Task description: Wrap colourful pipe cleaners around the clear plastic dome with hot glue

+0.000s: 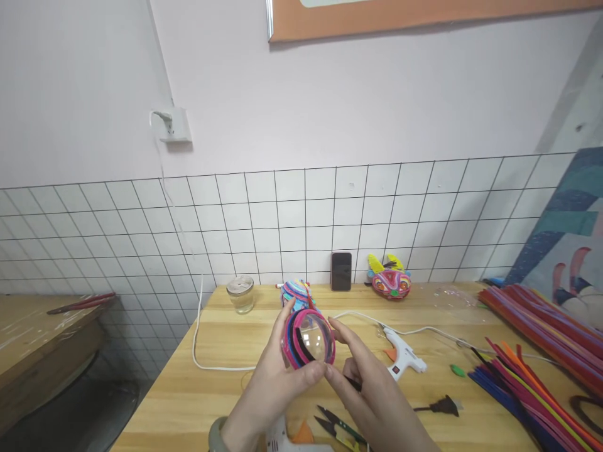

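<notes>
Pink, blue and black strips wrap a clear rounded form, held up over the middle of the wooden table, above the tabletop and not touching it. Left hand grips it from below and the side, thumb across the lower front, fingers curled behind. Right hand is closed narrow, fingertips pinching a black strip at the piece's lower right edge.

Handling, as a judgement: looks light, hollow; clear shell probably smooth and slick where bare, and could dent or crack if squeezed. Strips look soft, bendy, likely to slip loose at free ends. Best hold is around the wrapped rim, not the bare dome.

Surface: pale wood table, level. On it a white glue gun with cord just right of the hands, small snips near the front edge, a glass jar, a phone leaning on the wall, a colourful finished figure, bundles of coloured strips far right. Room: white tiled lower wall, plain wall above, a socket, a second table at left.
</notes>
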The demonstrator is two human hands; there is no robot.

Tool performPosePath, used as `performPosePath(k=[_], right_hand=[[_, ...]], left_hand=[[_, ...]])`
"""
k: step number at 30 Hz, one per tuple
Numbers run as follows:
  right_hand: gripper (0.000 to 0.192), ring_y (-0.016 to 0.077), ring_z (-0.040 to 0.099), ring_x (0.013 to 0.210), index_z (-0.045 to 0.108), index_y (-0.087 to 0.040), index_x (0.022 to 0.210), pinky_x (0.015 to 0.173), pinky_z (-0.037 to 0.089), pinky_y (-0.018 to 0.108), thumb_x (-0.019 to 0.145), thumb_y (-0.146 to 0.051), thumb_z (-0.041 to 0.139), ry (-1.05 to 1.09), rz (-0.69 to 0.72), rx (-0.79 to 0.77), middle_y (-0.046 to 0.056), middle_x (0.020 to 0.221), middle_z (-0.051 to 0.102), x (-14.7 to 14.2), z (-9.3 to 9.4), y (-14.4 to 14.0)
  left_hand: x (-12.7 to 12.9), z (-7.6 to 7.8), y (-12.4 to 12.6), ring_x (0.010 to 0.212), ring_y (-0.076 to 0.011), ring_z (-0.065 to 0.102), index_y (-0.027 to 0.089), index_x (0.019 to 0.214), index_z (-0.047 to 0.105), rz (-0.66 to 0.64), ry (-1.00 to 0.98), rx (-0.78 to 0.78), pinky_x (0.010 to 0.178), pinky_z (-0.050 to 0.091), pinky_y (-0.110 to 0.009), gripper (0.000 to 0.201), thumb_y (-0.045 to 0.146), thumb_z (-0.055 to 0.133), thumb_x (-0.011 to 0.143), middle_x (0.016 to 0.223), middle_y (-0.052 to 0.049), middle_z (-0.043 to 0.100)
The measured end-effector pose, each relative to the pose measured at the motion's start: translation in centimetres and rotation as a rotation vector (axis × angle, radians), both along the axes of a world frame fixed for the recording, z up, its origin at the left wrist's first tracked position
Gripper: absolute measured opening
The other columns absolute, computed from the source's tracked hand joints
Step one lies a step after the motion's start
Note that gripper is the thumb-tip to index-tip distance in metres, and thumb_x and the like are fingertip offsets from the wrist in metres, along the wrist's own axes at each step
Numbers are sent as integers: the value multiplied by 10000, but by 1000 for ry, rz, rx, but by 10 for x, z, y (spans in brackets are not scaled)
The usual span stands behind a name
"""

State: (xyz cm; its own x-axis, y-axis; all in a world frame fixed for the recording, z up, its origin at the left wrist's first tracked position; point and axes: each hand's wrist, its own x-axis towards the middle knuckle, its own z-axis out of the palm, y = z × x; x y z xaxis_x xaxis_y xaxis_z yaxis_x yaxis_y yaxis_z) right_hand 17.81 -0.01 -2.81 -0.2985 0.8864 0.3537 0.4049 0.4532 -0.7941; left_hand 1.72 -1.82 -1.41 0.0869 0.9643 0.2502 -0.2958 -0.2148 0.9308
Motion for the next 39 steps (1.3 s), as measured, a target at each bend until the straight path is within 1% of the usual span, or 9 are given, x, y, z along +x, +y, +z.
performPosePath(k=[11, 14, 17, 21, 25, 28, 31, 36, 39], right_hand=[[451, 163, 475, 539, 511, -283, 1279, 528, 441, 281, 831, -283, 560, -35, 37, 55, 17, 777, 570, 9, 11, -4], [279, 173, 507, 586, 595, -265, 1122, 535, 422, 283, 845, -287, 562, -41, 24, 95, 32, 812, 587, 14, 13, -3], [122, 187, 570, 666, 655, -258, 936, 586, 424, 283, 868, -262, 554, -45, 97, 123, 26, 752, 605, 17, 17, -1], [181, 177, 568, 618, 705, -244, 832, 570, 419, 278, 890, -262, 535, -91, 143, 152, 23, 665, 587, 19, 20, 2], [199, 173, 551, 600, 705, -231, 827, 550, 419, 273, 896, -277, 524, -112, 161, 140, 27, 663, 588, 20, 20, 5], [171, 167, 551, 600, 690, -226, 857, 556, 429, 271, 888, -265, 527, -110, 162, 102, 29, 702, 616, 19, 19, 3], [114, 161, 579, 630, 662, -223, 880, 548, 440, 243, 855, -222, 551, -89, 186, 107, 23, 731, 626, 16, 18, -2], [111, 142, 582, 601, 643, -220, 835, 537, 433, 225, 845, -186, 538, -167, 188, 241, 4, 697, 620, 13, 16, -11], [141, 141, 618, 633, 640, -214, 897, 572, 455, 221, 855, -153, 520, -178, 205, 338, 6, 720, 652, 12, 13, -15]], left_hand=[[-10, -4, 4, 1253, -300, 494, 278, 1451, 294, 104, -40, -52, 1032, 380, -389, 834, 309, 737, 745, 1319, -99, 600], [-11, -5, 5, 1229, -312, 510, 254, 1439, 329, 152, -61, -75, 1032, 366, -410, 803, 326, 730, 747, 1275, -109, 628], [-12, -5, 4, 1241, -302, 493, 243, 1431, 343, 134, -47, -95, 1038, 351, -402, 770, 333, 715, 762, 1314, -107, 602], [-13, -4, 3, 1239, -284, 491, 235, 1386, 409, 58, -28, -83, 1028, 358, -392, 636, 299, 669, 809, 1313, -100, 604], [-12, -5, 4, 1265, -321, 461, 193, 1303, 501, 5, -24, -113, 1025, 355, -420, 520, 300, 651, 817, 1368, -122, 557], [-10, -5, 4, 1263, -340, 459, 206, 1363, 415, 27, -35, -139, 989, 379, -450, 617, 331, 652, 808, 1351, -130, 567], [-7, -4, 4, 1227, -315, 497, 219, 1369, 383, 45, -12, -134, 985, 385, -426, 646, 327, 667, 799, 1310, -121, 594], [-8, -8, 7, 1097, -265, 573, 235, 1207, 496, 41, 21, -41, 910, 444, -347, 552, 362, 744, 731, 1173, -77, 645], [-10, -13, 9, 1070, -251, 581, 237, 1177, 509, 55, -16, 36, 900, 459, -333, 583, 385, 784, 684, 1142, -70, 642]])
